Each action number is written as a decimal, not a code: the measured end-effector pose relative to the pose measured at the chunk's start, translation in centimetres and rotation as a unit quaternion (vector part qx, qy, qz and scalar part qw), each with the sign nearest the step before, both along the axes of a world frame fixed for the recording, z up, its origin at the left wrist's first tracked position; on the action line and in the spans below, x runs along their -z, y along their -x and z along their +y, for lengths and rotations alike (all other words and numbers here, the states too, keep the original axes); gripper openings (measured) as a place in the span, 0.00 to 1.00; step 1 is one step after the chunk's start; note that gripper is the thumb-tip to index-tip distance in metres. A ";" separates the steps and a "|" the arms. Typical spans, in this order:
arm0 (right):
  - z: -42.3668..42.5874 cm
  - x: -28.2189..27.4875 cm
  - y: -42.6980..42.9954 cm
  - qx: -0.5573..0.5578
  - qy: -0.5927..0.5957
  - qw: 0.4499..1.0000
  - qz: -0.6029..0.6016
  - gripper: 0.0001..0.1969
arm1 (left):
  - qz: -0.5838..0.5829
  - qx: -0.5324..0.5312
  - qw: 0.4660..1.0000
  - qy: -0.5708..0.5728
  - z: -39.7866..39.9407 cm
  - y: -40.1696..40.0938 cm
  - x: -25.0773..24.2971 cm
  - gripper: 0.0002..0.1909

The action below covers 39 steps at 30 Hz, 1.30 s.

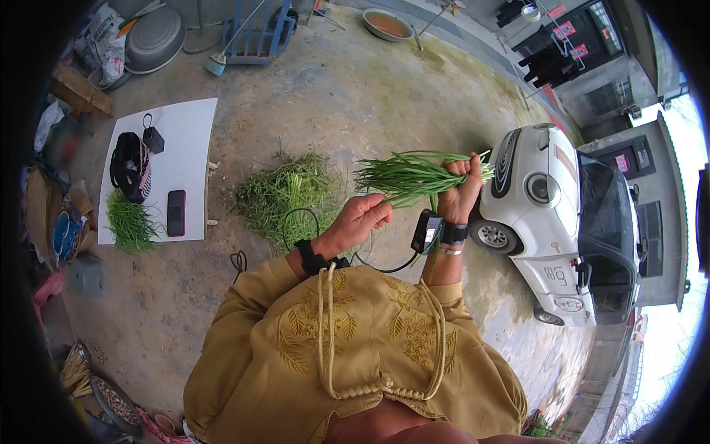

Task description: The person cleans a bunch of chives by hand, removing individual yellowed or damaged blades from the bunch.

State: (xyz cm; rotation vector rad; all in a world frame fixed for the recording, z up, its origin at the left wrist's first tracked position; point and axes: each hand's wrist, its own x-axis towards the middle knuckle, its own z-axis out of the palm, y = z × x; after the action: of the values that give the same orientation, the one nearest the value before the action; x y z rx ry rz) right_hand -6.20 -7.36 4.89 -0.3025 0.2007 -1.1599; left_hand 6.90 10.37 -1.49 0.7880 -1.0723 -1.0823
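My right hand (pixel 461 186) is closed around a bunch of green chives (pixel 407 173), near the pale cut ends, which stick out to its right. The long leaves point left across the view. My left hand (pixel 363 219) is at the lower edge of the leaves, with thumb and forefinger pinched on a few leaf tips. A few stray leaves hang along my right wrist, beside a small black device (pixel 427 232) with a cable. Beyond my left hand, a loose heap of green and yellowed leaves (pixel 288 194) lies on the concrete ground.
To the left stands a low white table (pixel 186 133) bearing a patterned black bag (pixel 130 166), a black box (pixel 153 140), a phone (pixel 176 213) and another chive bunch (pixel 130 222). A white car (pixel 538 222) is parked at right. A basin (pixel 388 25) and a broom (pixel 215 64) lie farther off.
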 end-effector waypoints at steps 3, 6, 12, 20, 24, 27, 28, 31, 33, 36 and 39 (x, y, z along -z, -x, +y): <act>0.0 -0.1 -0.2 0.007 -0.012 1.000 0.007 0.12 | 0.022 -0.024 0.999 -0.001 0.5 -0.1 -1.0 0.19; 0.0 -0.4 -0.1 0.023 -0.013 0.999 0.022 0.12 | -0.189 0.000 0.973 0.129 1.2 -0.2 -1.5 0.18; -1.3 -0.7 2.1 0.014 0.009 0.999 -0.027 0.11 | -0.103 -0.003 0.993 0.050 2.4 -2.1 1.1 0.16; -0.8 -1.2 4.1 -0.076 0.026 0.994 -0.074 0.10 | -0.316 -0.120 0.936 0.099 2.7 -6.3 1.3 0.12; -0.6 -1.4 4.3 -0.091 0.014 0.991 -0.096 0.10 | -0.326 -0.156 0.929 0.077 2.4 -6.5 1.1 0.09; -0.3 -1.7 4.0 -0.079 -0.023 0.991 -0.103 0.09 | -0.259 -0.146 0.953 0.058 1.6 -6.1 2.0 0.10; -0.3 -1.7 3.9 -0.077 -0.020 0.992 -0.102 0.09 | -0.259 -0.147 0.953 0.058 1.2 -5.7 2.3 0.10; -0.5 -1.5 3.8 -0.084 -0.020 0.991 -0.104 0.09 | -0.156 -0.105 0.981 0.036 -0.3 -4.3 3.2 0.11; -0.6 -1.5 3.6 -0.093 -0.022 0.990 -0.107 0.09 | -0.045 -0.026 0.999 0.002 -1.0 -3.4 3.5 0.13; -0.5 -1.4 3.4 -0.079 -0.017 0.994 -0.078 0.09 | -0.035 0.117 0.992 0.021 -0.9 -2.7 3.7 0.14; -0.6 -1.4 3.4 -0.088 -0.006 0.992 -0.089 0.09 | -0.037 0.135 0.990 -0.030 -0.2 -2.1 3.5 0.13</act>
State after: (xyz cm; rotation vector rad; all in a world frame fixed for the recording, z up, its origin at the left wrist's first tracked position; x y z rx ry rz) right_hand -9.61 -7.98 6.26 -0.2009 0.0233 -1.0037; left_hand 8.99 10.22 -4.96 0.7504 -1.2395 -1.3279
